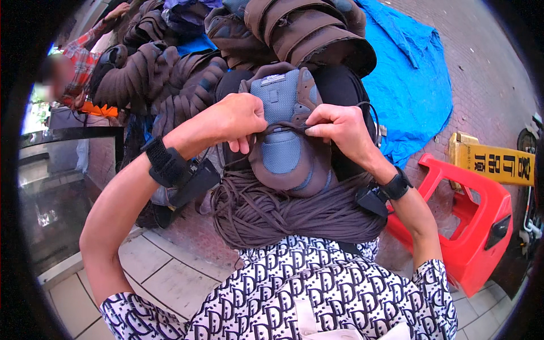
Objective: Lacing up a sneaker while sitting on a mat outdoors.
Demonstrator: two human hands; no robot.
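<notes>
Right hand (339, 129) pinches lace (286, 125) at edge of shoe upper (281, 156), stool (475, 252) well apart.

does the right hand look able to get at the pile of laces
Probably yes: the pile of laces lies mostly uncovered, close to the right hand, though that hand would likely have to release the lace it's pinching first.

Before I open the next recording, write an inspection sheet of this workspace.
Surface: apparently the person's dark-clothed knees.
Job's things: brown-and-blue fabric shoe upper, dark brown cord lace across it, bundle of brown laces.
Clutter: stacked brown shoe uppers, crumpled blue plastic sheet.
Hands: left hand and right hand both pinch the lace.
Cables: thin dark loop by the right hand; cable or lace, cannot tell.
Surroundings: red plastic stool, person in red plaid shirt.
</notes>
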